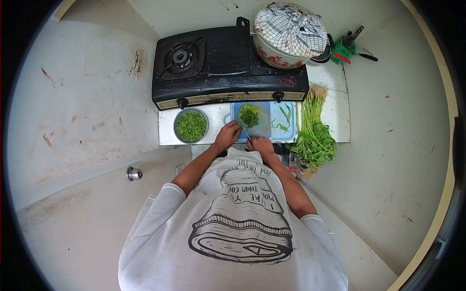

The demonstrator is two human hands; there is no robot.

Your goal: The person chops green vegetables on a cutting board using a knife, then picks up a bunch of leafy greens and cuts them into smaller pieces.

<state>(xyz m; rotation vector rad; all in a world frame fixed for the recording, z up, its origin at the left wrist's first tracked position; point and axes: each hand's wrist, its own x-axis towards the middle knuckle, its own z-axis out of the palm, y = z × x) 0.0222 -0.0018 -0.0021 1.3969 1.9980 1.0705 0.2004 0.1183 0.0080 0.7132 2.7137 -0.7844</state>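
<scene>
A blue cutting board (276, 131) lies on the counter in front of the stove, with a pile of chopped greens (249, 115) on it. My right hand (261, 144) grips the handle of a knife (242, 129), whose blade slants up and left across the board toward the pile. My left hand (226, 136) rests with curled fingers at the board's near left corner, next to the blade. Whether that hand holds anything is too small to tell. A few green stems (286, 116) lie on the board's right half.
A metal bowl of chopped greens (191, 126) stands left of the board. A bunch of long leafy greens (314, 131) lies to the right. Behind is a black two-burner gas stove (218, 63) with a cloth-covered pot (290, 31). A green utensil holder (343, 48) stands at the back right.
</scene>
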